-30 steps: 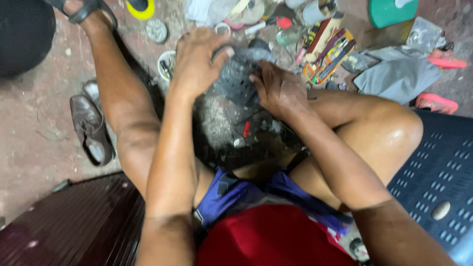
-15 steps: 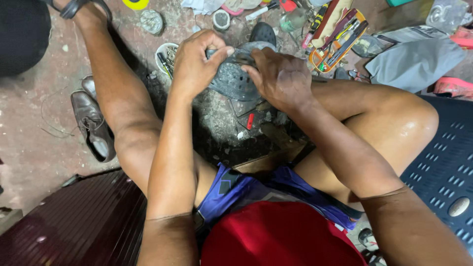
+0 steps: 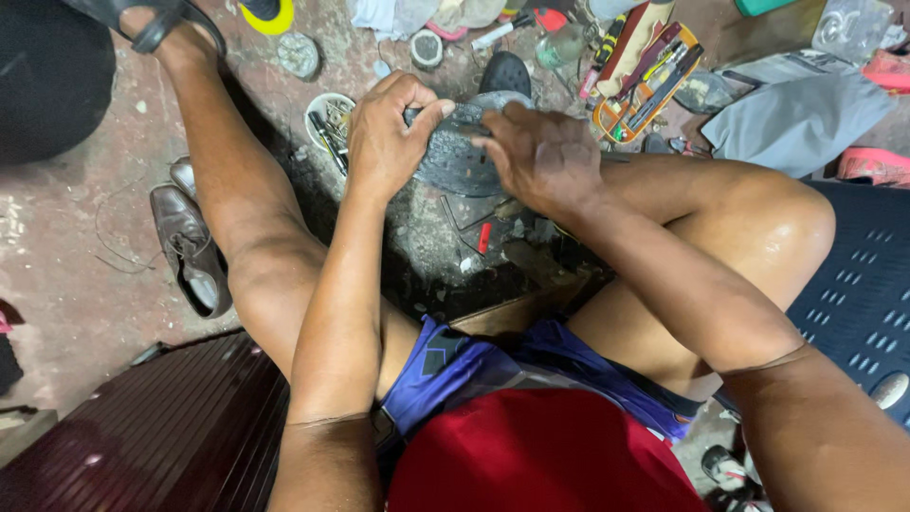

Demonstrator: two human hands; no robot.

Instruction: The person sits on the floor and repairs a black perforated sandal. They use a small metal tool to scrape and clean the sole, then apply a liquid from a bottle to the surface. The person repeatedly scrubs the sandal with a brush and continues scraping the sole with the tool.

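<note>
**Both hands on a dark shoe sole, low over the workshop floor**

The left hand (image 3: pixel 393 133) is closed around the left edge of a dark grey shoe sole (image 3: pixel 455 156), thumb across the top, holding it between the knees just above the floor (image 3: pixel 66 246). The right hand (image 3: pixel 540 156) presses down on the sole's right side with curled fingers; whether it pinches a small tool I cannot tell. To work the sole well, the left grip should stay firm and steady while the right hand keeps its pressure close to the edge.

Further out, a small round dish (image 3: pixel 327 118) of bits sits left of the sole. An orange tray (image 3: pixel 645 90) of screwdrivers lies upper right, beside grey cloth (image 3: pixel 796 118). A brown leather shoe (image 3: pixel 194 251) rests by the left leg. A yellow roll of tape (image 3: pixel 268 14) lies at the top edge, with a round tin (image 3: pixel 300 54) just below.
</note>
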